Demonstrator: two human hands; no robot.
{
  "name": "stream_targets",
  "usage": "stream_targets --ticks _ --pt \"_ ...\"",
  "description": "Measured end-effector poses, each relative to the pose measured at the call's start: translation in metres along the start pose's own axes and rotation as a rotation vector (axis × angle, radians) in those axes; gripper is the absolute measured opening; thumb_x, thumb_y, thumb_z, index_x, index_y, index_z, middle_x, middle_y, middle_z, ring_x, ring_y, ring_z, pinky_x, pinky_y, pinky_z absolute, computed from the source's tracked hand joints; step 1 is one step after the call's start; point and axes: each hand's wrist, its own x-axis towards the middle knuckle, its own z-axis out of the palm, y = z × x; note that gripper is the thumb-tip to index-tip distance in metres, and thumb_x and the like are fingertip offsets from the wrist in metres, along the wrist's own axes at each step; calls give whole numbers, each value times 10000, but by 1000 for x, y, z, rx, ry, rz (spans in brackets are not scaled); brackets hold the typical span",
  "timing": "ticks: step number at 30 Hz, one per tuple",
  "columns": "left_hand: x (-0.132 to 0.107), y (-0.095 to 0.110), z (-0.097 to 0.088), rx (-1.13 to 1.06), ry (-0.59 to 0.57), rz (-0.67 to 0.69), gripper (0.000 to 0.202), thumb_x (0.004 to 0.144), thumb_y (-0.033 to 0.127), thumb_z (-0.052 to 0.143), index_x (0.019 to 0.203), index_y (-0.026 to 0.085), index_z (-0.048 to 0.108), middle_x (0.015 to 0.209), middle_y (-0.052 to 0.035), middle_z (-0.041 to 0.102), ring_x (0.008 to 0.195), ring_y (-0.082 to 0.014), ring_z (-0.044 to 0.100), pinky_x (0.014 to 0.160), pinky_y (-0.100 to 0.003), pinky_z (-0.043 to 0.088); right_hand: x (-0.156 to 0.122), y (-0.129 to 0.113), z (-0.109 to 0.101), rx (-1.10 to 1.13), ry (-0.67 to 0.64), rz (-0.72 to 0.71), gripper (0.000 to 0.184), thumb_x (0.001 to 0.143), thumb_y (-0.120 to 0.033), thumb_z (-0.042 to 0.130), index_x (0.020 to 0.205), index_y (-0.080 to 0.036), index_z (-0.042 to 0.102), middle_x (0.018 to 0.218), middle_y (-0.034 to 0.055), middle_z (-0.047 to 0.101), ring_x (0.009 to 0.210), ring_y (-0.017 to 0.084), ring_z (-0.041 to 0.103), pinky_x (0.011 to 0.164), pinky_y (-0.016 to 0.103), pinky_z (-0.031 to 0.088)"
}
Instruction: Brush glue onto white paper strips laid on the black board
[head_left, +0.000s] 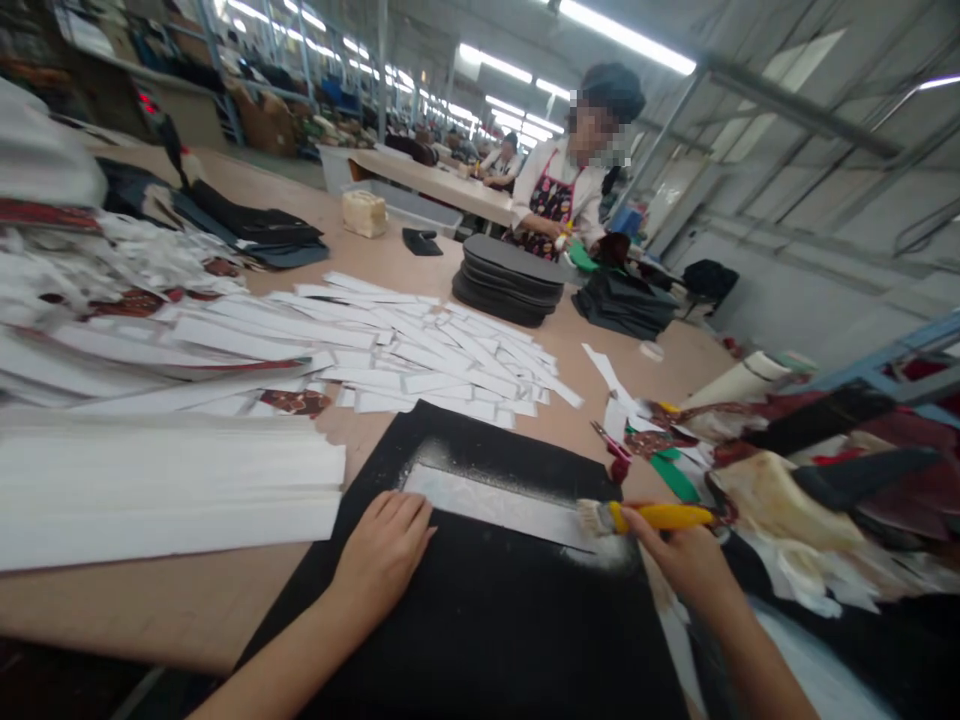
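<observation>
Left hand (382, 556) lies open on the strip's (487, 506) end on my black mat (480, 640), right hand (679, 560) clamped on a yellow brush (660, 516) touching it.

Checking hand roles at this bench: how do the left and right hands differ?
The left hand lies flat and open on the black mat, while the right hand curls shut around a yellow-handled brush. The left hand holds nothing and sits at the left end of the white strip; the right hand has the brush's bristles at the strip's other end. Both hands are bare.
</observation>
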Motion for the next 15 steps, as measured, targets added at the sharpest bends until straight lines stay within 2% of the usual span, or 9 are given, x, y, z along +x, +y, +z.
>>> stream_targets --ticks 2,5,7,10,12,13,15 --pt "-1 3 -3 -14 8 -38 215 838 168 469 1021 122 573 977 -88 618 918 -223 552 892 -392 403 3 -11 -2 -1 35 -114 540 903 -425 206 686 -235 663 462 21 493 439 155 457 485 289 316" --pt "-5 7 -8 -66 10 -83 281 831 160 475 1105 133 531 1036 -78 611 1006 -217 528 946 -388 382 18 -31 -5 -66 207 -227 592 898 -435 161 654 -234 662 409 28 413 385 155 363 464 317 249" --pt "-11 4 -14 -91 25 -129 262 836 157 467 1089 156 534 1040 -63 606 1018 -204 518 944 -378 389 33 -52 -4 22 303 -257 490 895 -425 239 764 -223 665 491 46 489 455 169 442 502 323 301" --pt "-26 -8 -28 -69 47 -276 165 849 147 447 956 172 570 931 -48 605 896 -192 535 830 -367 442 54 -111 6 299 276 -326 280 883 -352 388 1026 -213 585 695 51 604 649 183 561 619 308 407" --pt "-41 -18 -38 -32 43 -398 131 847 151 456 911 168 569 870 -50 589 827 -194 527 759 -366 452 61 -163 19 458 199 -485 280 887 -252 387 1136 -212 509 712 25 613 660 160 567 650 289 434" --pt "-48 -24 -42 -13 40 -447 118 841 157 470 913 166 564 866 -53 581 822 -200 521 748 -371 450 64 -189 27 529 159 -580 288 884 -194 367 1138 -205 502 720 22 618 662 154 567 666 291 440" --pt "-60 -36 -48 15 36 -508 112 823 172 511 925 162 553 889 -61 572 845 -214 512 758 -384 443 67 -236 42 610 156 -651 284 866 -120 335 1052 -180 540 721 37 614 690 169 561 712 326 442"
